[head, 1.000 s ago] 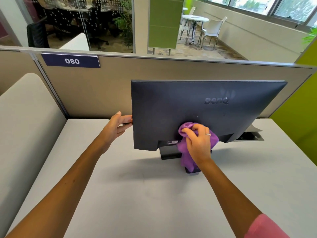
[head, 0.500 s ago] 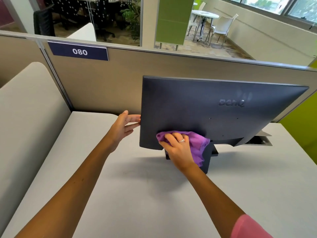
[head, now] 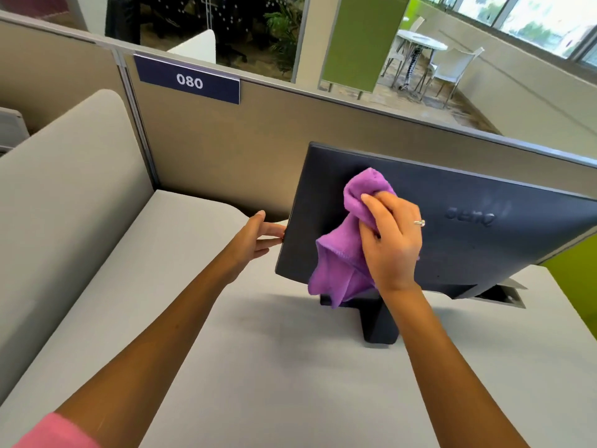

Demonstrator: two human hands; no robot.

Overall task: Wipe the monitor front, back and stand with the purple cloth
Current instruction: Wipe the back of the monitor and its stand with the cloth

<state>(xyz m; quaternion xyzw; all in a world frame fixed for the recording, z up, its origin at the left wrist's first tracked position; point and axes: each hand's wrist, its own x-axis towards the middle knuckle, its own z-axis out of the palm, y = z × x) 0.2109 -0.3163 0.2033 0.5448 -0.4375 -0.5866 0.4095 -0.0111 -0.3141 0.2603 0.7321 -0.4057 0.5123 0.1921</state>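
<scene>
A light grey desk (head: 290, 383) with a matte top is bounded at the rear by a beige partition (head: 226, 150). The monitor (head: 468, 227) is carried on a dark stand (head: 379, 321), the only item seen resting directly on the surface. An open cable hatch (head: 500, 294) is set into the top behind the stand.

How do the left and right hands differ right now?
The right hand grips the bunched purple cloth with curled fingers; the left hand holds nothing, its fingers straight.
The right hand works on the broad back panel of the monitor; the left hand touches only the monitor's side edge.
The right hand wears a ring; none shows on the left hand.
Both are in contact with the monitor.
</scene>
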